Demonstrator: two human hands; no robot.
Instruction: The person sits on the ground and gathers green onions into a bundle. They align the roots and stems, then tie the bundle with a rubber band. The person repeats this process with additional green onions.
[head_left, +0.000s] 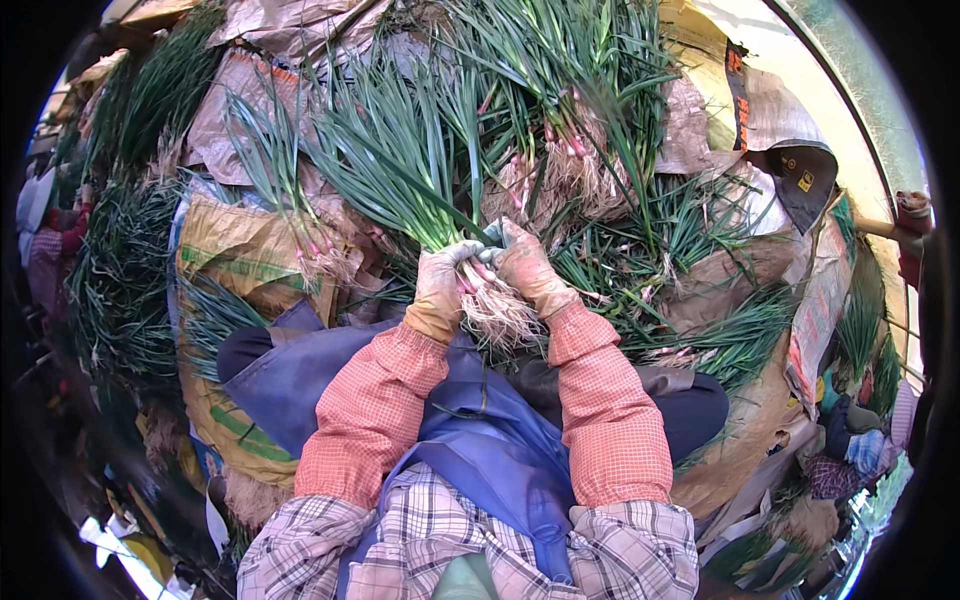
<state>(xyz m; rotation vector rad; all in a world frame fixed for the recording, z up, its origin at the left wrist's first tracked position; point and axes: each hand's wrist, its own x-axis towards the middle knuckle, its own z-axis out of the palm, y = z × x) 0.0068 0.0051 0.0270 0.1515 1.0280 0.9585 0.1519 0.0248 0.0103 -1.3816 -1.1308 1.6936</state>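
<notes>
My gloved left hand is closed around the lower stems of a bunch of green onions. The long green leaves fan away from me to the upper left, and the pale roots hang towards my lap. At the bunch's right side is my gloved right hand, its fingers bent near the stems and a leaf; what it pinches is partly hidden. A smaller bunch of green onions lies to the left on sacking. Beyond my right hand rests a large pile of green onions with pink bulbs and roots.
Loose leaves and trimmings litter the ground at right. A yellow woven sack lies left, beside a big heap of green onions. A blue apron covers my crossed legs. Another person is at the far left edge.
</notes>
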